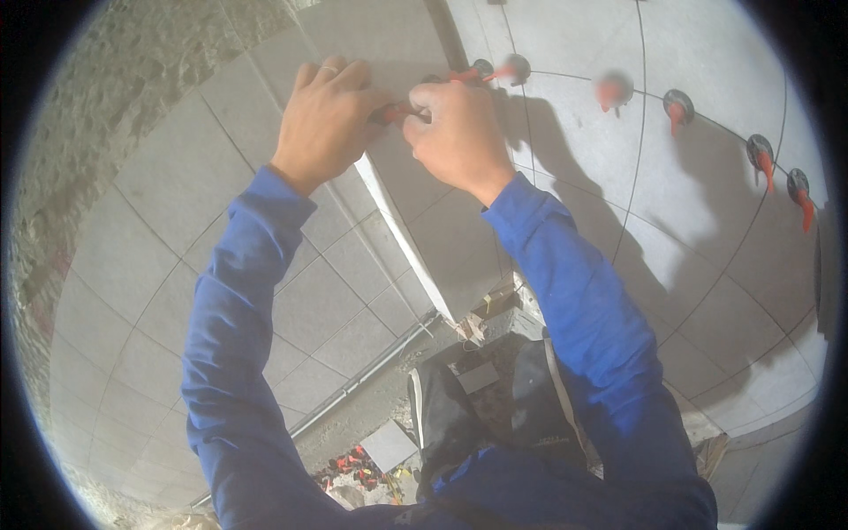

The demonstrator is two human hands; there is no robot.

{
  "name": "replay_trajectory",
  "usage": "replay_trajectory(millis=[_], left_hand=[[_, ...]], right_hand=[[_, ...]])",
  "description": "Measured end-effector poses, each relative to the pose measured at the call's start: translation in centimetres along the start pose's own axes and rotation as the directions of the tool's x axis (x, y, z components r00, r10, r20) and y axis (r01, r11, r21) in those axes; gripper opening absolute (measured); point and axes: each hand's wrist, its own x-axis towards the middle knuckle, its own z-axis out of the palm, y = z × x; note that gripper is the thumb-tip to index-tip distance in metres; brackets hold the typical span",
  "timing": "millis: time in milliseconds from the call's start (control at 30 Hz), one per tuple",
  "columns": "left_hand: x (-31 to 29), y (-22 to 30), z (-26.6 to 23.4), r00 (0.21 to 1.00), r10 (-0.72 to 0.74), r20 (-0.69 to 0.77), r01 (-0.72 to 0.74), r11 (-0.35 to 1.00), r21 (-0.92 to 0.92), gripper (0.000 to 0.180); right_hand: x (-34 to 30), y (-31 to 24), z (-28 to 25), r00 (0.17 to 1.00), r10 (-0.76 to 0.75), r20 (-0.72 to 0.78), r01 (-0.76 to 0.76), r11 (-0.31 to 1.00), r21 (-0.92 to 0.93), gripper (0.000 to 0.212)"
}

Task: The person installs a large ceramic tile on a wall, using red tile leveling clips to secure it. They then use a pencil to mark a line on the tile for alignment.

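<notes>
My left hand point(329, 122) and my right hand point(464, 137) meet in front of the tiled wall, close to a corner edge. Between them shows a small red and black tile leveler point(397, 113), its ends covered by my fingers. Both hands are closed around it in a pinch. Just beyond my right hand, another red-handled leveler point(464, 76) sits at the tile joint, partly hidden by my fingers. More levelers with round black bases, such as this one point(678, 108), stand along the joints to the right.
A pale corner strip point(402, 234) runs down between two tiled faces. On the left, large grey tiles point(168, 208) meet rough plaster point(115, 88). Below lie a loose tile piece point(389, 444), a pile of red and black levelers point(353, 468) and a metal rail point(362, 375).
</notes>
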Motion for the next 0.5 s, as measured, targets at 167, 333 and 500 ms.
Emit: replay_trajectory(millis=[167, 333, 500], left_hand=[[0.2, 0.0, 0.0, 1.0, 0.029, 0.01, -0.029, 1.0, -0.007, 0.02], [1.2, -0.1, -0.3, 0.988, 0.085, 0.126, -0.082, 0.996, -0.031, 0.018], [2.5, -0.6, -0.4, 0.947, 0.145, 0.287, -0.149, 0.989, -0.007, 0.013]], right_hand=[[0.1, -0.3, -0.6, 0.999, -0.027, 0.037, 0.029, 0.997, -0.069, 0.015], [0.2, -0.6, -0.6, 0.998, -0.049, 0.025, 0.051, 0.995, -0.082, 0.015], [0.2, -0.9, -0.7, 0.998, 0.023, 0.052, -0.02, 0.998, -0.061, 0.014]])
